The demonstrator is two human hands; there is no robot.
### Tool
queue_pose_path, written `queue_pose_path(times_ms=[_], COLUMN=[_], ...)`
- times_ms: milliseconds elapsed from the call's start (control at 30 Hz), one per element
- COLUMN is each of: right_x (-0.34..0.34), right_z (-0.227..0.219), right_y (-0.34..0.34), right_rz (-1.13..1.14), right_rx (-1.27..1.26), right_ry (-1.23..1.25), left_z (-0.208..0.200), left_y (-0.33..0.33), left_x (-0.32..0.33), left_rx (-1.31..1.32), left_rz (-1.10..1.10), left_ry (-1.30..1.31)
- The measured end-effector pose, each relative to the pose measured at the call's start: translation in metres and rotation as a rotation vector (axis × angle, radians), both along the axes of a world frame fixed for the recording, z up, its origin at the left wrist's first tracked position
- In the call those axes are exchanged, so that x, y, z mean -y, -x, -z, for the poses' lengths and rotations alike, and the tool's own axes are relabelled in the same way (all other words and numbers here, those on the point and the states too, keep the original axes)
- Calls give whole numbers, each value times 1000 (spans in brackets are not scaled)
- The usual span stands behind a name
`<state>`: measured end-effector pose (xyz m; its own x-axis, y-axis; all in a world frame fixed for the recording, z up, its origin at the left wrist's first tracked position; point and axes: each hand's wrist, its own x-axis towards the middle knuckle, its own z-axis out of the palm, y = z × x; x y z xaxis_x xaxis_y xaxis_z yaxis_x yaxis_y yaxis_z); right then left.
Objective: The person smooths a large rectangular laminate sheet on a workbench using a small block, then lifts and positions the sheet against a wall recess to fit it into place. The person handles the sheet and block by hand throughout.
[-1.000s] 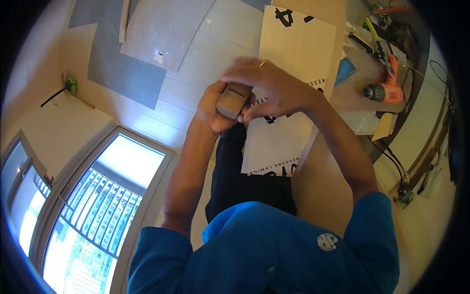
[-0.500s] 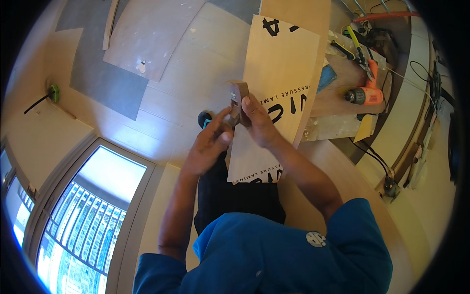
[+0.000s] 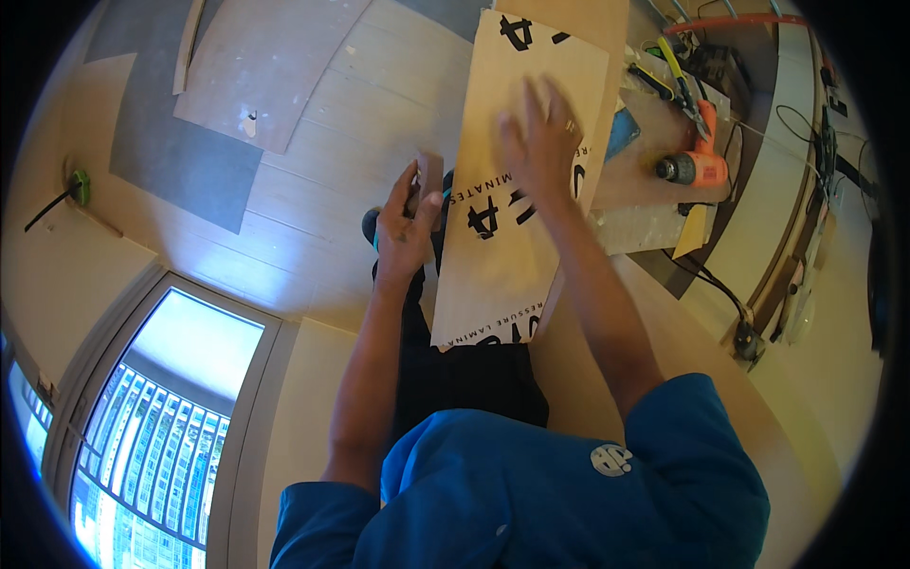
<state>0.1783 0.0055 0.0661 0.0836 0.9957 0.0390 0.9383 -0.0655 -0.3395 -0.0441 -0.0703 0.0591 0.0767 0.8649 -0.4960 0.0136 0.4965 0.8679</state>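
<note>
My left hand (image 3: 406, 232) is closed round a small brown wooden hand plane (image 3: 430, 178), held upright just left of the board. A long pale laminate sheet (image 3: 493, 294) with bold black lettering lies lengthwise before me, its near end at my legs. Over the sheet's right half is my right hand (image 3: 545, 152), fingers spread and smeared by motion, with nothing in it. Whether its fingertips touch the surface I cannot tell.
On a low worktop at the right lie an orange heat gun (image 3: 697, 169), yellow-handled snips (image 3: 684, 85) and a blue piece (image 3: 621, 133). Cables (image 3: 720, 294) trail to a plug. Loose sheets (image 3: 190, 171) cover floor at the left, near a glass door (image 3: 171, 408).
My right hand has let go of the hand plane and moved up and right over the sheet. My left hand now grips the plane alone, slightly further left.
</note>
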Motion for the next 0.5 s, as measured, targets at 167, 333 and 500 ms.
queue_pose_path(times_ms=[167,333,500], right_x=[-34,-32,-38], right_z=[48,53,50], right_y=[-30,-31,-20], right_rz=[74,78,55], right_rx=[276,284,283], right_ry=[-51,-41,-59], left_z=[26,38,39], left_y=[11,-24,-64], left_x=[63,21,-116], left_rx=[-133,-220,-50], left_rz=[126,69,-55], left_ry=[-137,-256,-314])
